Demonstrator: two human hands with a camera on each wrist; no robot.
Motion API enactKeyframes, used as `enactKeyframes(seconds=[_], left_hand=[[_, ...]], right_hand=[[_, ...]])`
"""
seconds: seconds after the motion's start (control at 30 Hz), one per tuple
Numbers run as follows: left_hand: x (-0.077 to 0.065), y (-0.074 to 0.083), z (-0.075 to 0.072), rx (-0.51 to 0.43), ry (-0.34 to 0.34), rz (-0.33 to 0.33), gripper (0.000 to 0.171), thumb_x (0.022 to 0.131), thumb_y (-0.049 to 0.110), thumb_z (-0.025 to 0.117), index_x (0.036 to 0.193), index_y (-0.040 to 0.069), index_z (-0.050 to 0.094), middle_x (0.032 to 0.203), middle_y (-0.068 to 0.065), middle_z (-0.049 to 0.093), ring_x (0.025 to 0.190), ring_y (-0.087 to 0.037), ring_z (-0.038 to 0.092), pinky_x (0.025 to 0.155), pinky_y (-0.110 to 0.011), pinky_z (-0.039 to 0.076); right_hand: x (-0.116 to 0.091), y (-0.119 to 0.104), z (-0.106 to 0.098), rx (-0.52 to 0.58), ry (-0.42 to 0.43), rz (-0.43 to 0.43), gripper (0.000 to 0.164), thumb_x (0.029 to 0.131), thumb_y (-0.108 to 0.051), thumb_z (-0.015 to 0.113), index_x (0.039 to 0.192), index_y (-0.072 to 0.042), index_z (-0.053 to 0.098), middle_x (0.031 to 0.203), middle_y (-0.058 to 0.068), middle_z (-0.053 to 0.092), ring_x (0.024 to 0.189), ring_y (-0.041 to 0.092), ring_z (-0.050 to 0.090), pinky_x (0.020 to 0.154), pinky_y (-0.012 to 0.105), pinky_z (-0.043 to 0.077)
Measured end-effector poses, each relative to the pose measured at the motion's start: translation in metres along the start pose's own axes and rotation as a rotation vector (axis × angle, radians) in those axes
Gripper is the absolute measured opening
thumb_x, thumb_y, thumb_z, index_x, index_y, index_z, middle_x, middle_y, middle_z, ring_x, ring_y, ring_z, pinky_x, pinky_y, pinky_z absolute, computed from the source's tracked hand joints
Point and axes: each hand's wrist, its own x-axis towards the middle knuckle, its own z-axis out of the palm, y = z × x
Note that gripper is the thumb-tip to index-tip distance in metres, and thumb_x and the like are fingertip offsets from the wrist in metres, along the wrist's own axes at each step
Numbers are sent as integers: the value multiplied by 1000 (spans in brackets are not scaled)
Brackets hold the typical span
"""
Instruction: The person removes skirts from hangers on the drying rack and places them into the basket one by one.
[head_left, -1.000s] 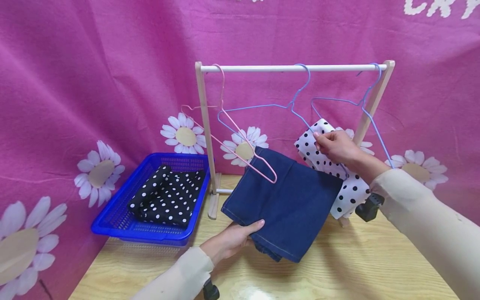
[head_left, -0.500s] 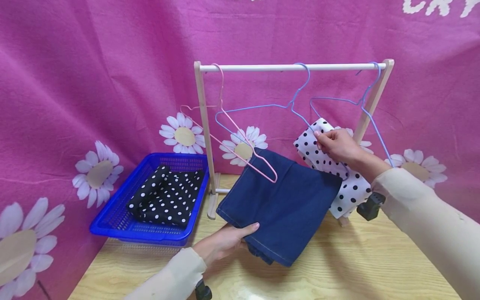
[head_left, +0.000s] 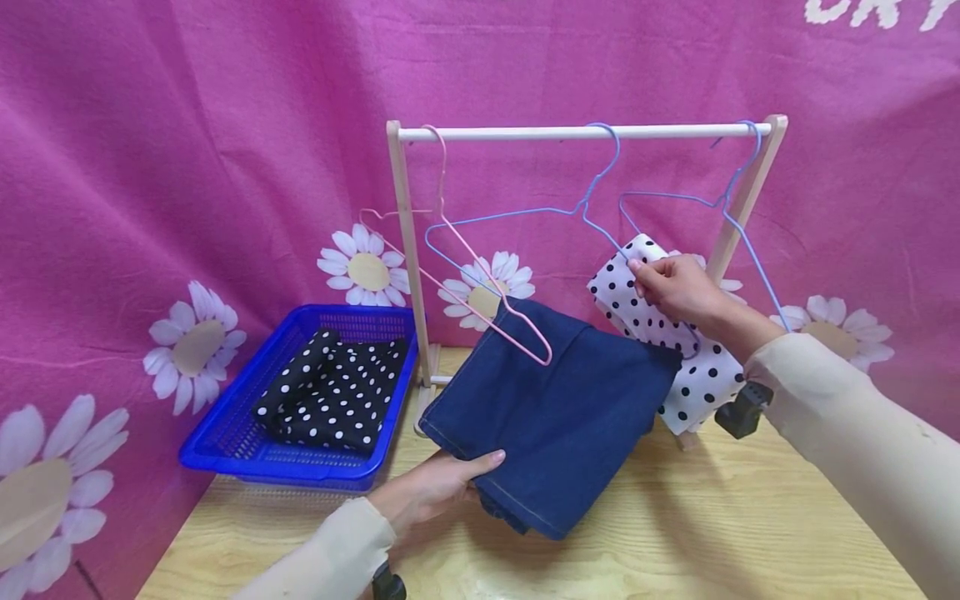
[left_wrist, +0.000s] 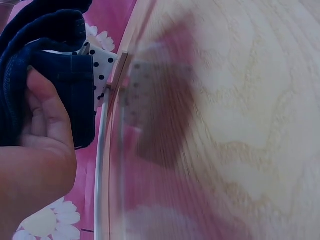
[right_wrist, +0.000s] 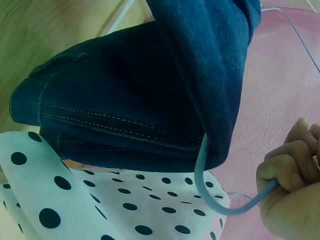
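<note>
Folded dark blue denim trousers (head_left: 562,408) drape over the lower bar of the middle blue wire hanger (head_left: 525,214). My left hand (head_left: 442,487) grips their lower left edge, thumb on top and fingers underneath. With my right hand (head_left: 678,287) I pinch the hanger's right shoulder. In the right wrist view the hanger's curved end (right_wrist: 220,206) comes out of the denim fold, below my curled fingers (right_wrist: 295,160). A pink hanger (head_left: 468,242) overlaps the trousers' upper left part in the head view.
The wooden rack's white rail (head_left: 517,133) carries the hangers. At right, white polka-dot cloth (head_left: 705,392) drapes on another blue hanger (head_left: 757,250). A blue basket (head_left: 300,483) with black polka-dot cloth (head_left: 345,400) stands left on the wooden table (head_left: 652,542). Pink curtain (head_left: 225,167) hangs behind.
My left hand has drawn the trousers' lower end left and slightly down. My right hand keeps its pinch on the hanger in nearly the same place.
</note>
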Motion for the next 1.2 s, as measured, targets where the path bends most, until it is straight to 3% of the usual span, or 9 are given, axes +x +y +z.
enactKeyframes(seconds=[0.6,0.93,1.2], left_hand=[[-16,-4,-13,9,-18,-15,53,103,33,57,142,-1,50,134,-13,67,111,-12,68,103,-38,53],[-23,-7,-19,4,-26,-11,55,103,34,57,143,-4,48,136,-15,65,114,-14,66,106,-40,52],[-28,-11,-21,1,-15,5,55,103,34,58,140,-5,50,129,-11,70,108,-10,68,103,-36,53]], right_hand=[[0,1,-1,-25,48,-31,52,108,-38,44,59,-26,56,49,-13,39,44,1,36,41,23,29],[0,3,-3,-49,78,-23,51,108,-37,45,60,-24,58,51,-12,42,47,3,39,43,23,31],[-2,2,-1,9,68,6,52,108,-38,44,62,-19,58,54,-13,44,47,1,38,42,22,32]])
